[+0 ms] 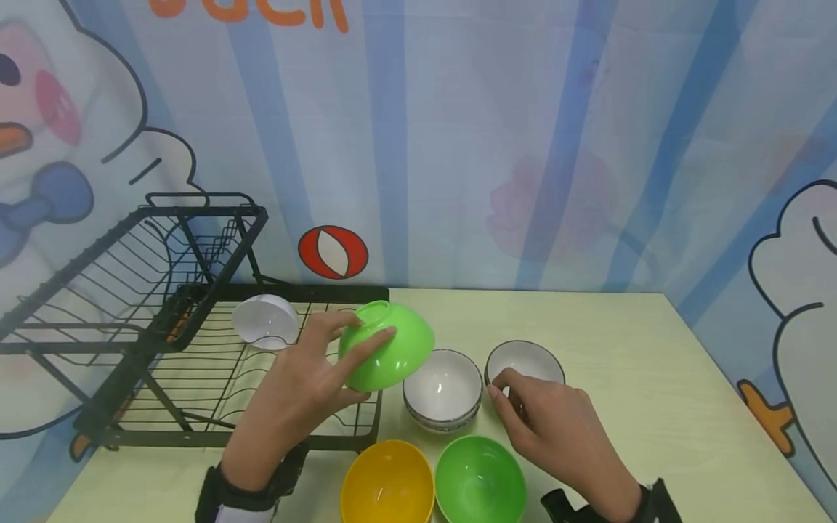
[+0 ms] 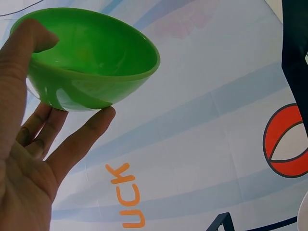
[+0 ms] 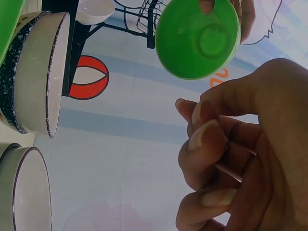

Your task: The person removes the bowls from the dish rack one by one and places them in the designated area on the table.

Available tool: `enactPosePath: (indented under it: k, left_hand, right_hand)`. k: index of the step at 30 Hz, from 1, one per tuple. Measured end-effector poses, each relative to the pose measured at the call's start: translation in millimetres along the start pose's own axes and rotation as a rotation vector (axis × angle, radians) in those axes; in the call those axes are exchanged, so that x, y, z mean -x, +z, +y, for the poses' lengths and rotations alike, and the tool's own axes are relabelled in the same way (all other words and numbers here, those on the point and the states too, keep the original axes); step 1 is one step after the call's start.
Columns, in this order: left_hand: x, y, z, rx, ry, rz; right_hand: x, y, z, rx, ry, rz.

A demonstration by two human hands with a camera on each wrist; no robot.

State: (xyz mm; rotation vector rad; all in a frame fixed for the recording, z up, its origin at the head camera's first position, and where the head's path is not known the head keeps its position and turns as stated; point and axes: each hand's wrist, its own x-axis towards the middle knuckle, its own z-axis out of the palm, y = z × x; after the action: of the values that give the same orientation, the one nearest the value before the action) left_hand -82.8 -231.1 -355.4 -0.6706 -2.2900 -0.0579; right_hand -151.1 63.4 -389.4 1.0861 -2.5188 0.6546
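Note:
My left hand (image 1: 307, 381) grips a green bowl (image 1: 395, 349), holding it tilted in the air over the right edge of the dish rack. In the left wrist view, the thumb reaches over the rim of this bowl (image 2: 103, 89) while fingertips support it from outside. Loosely curled and holding nothing, my right hand (image 1: 556, 421) hovers by a white bowl (image 1: 530, 356) and partly covers it. Left of that hand is a stack of white bowls (image 1: 443, 385) with patterned outsides. Nearer me, a yellow bowl (image 1: 388, 483) and another green bowl (image 1: 480, 479) sit side by side.
A black two-tier dish rack (image 1: 375, 418) occupies the left of the pale table (image 1: 654, 378). On its lower tier leans a small white bowl (image 1: 264, 319). A printed curtain (image 1: 445, 145) hangs behind the table.

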Motion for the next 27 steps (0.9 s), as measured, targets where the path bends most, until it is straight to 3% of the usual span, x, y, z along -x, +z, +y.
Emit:
enactPosePath:
  k: [16,27]
  left_hand:
    - [-2.9,4.9,6.8,0.110,0.007,-0.029]
    - [-5.7,5.4,14.0,0.089,0.058,-0.023]
  right_hand:
    - [0,-1.3,1,-0.003,0.017,-0.013]
    - [0,-1.7,0,0.004,0.012,-0.011]
